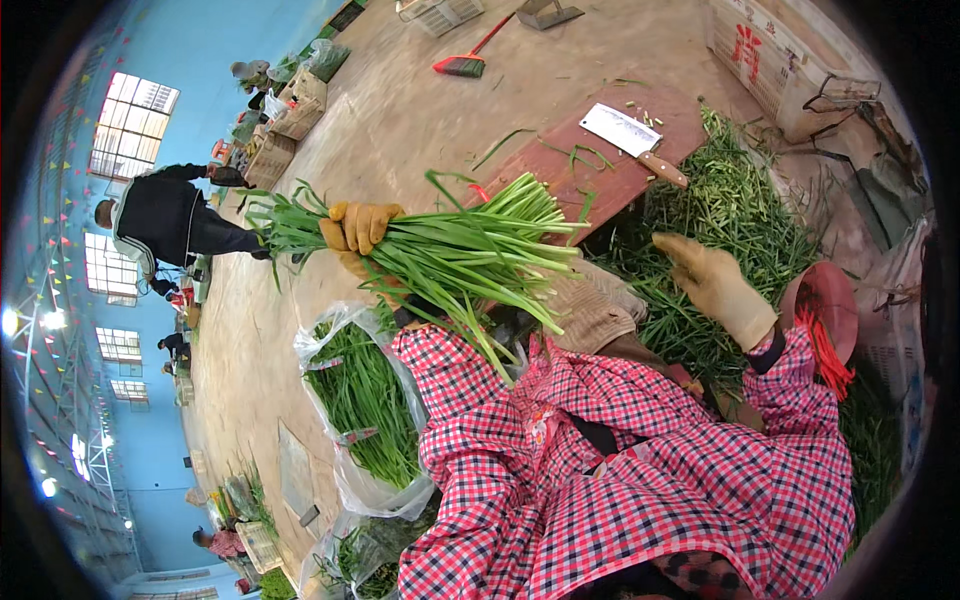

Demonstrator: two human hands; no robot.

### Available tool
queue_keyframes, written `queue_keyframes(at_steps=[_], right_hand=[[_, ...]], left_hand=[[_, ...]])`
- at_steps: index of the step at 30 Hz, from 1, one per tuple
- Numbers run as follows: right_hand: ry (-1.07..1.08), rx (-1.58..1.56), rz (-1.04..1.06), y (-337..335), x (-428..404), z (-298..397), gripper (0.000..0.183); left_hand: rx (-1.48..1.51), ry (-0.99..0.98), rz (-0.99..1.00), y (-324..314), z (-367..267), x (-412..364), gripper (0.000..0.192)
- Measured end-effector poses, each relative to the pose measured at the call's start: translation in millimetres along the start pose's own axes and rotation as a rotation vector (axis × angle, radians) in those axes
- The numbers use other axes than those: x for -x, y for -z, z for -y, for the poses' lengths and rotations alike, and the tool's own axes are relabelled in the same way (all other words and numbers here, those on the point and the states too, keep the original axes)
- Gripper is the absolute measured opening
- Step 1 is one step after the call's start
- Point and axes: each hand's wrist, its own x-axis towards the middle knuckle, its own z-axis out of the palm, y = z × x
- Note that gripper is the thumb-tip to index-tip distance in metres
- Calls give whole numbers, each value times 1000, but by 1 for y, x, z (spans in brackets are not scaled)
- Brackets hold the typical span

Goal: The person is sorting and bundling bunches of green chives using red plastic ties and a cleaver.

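Note:
My left hand (365, 229), in a tan work glove, is closed around a bunch of long green garlic chives or similar leafy stalks (487, 240). The pale cut ends point right and the leaf tips left. My right hand (709, 277), in a similar glove, is raised and empty, palm towards the bunch, over a heap of green trimmings (735, 202). Beyond the hands, a cleaver with a wooden handle (622, 131) lies on a reddish board (540, 161) with scattered cuttings. A small red tie shows behind the bunch.
An open plastic bag (319, 352) of greens stands at left. A pink container (832, 300) and red ties (825, 352) are beside my right sleeve. Farther off are a red broom (461, 64), a dustpan (547, 15), a white crate (780, 67) and a person in dark clothes (161, 214).

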Motion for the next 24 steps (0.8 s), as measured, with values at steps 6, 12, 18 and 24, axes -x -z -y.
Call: queue_keyframes(at_steps=[6, 12, 18, 24], right_hand=[[559, -197, -46, 8, -68, 60, 53], [582, -70, -135, -26, -69, 29, 41], [160, -653, -51, -31, -30, 22, 44], [55, -747, 37, -26, -51, 82, 26]], left_hand=[[112, 26, 98, 9, 8, 1, 26], [127, -43, -185, 7, -3, 13, 20], [132, -74, -155, 17, -12, 16, 20], [83, 34, 18, 26, -1, 16, 16]])
